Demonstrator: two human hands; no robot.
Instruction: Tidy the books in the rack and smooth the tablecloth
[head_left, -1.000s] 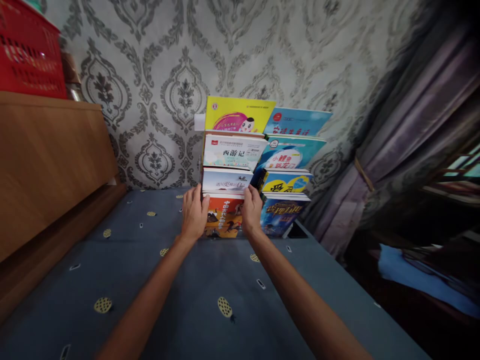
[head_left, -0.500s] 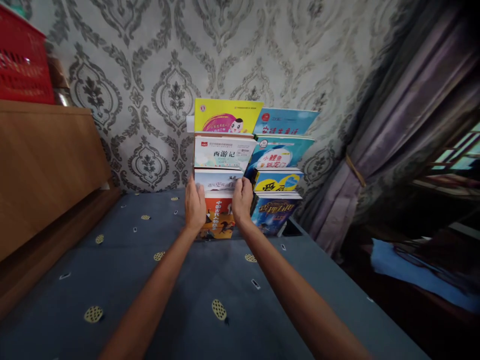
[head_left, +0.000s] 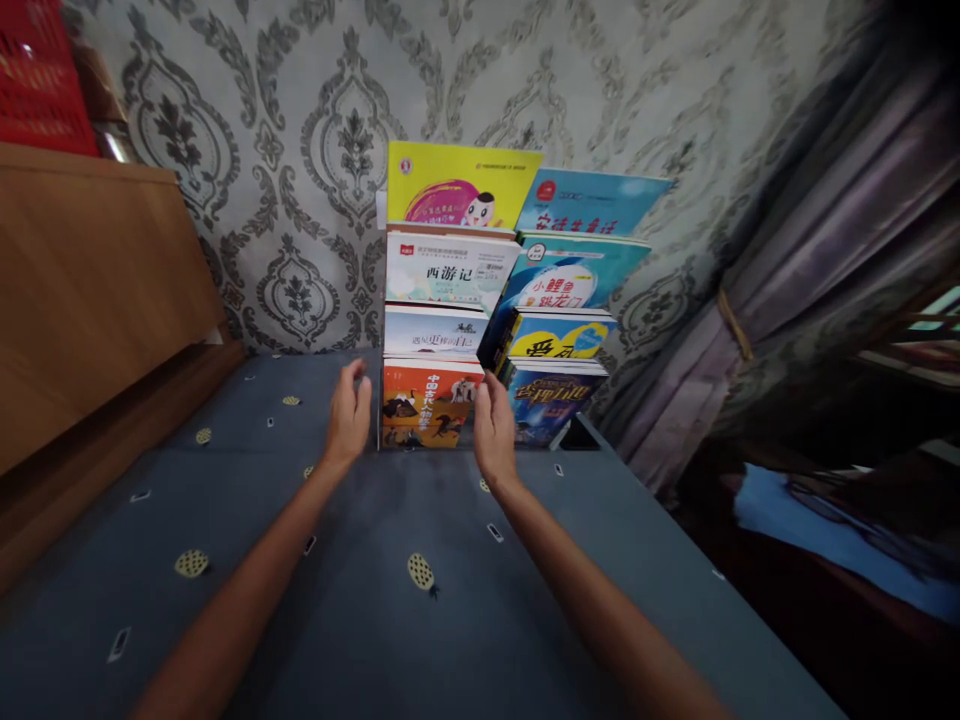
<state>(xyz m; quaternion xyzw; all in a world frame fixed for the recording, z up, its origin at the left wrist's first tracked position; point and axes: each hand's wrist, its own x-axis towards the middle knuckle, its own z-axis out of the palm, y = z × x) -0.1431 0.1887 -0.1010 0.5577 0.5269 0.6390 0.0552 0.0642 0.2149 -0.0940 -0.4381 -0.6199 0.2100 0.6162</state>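
Note:
Several books stand upright in two stepped columns against the wall, fronts facing me. Lowest in the left column is an orange book [head_left: 442,400]; behind it rise a pale blue-grey book [head_left: 435,335], a white book [head_left: 450,270] and a yellow book [head_left: 450,175]. A dark blue book [head_left: 551,400] fronts the right column, below several blue and yellow ones. My left hand [head_left: 349,410] is open, a little left of the orange book and apart from it. My right hand [head_left: 495,430] is open in front of the gap between the columns; whether its fingertips touch a book I cannot tell.
A dark blue patterned cloth [head_left: 360,600] covers the surface. On the left stands a wooden cabinet [head_left: 97,300] with a red basket [head_left: 45,90] on top. A tied curtain [head_left: 720,350] hangs at the right, with a light blue cloth [head_left: 832,530] lower down beyond the edge.
Both hands have come off the orange book's sides. The left drew away left and the right shifted slightly right and down, uncovering the front books. The view has moved a little nearer.

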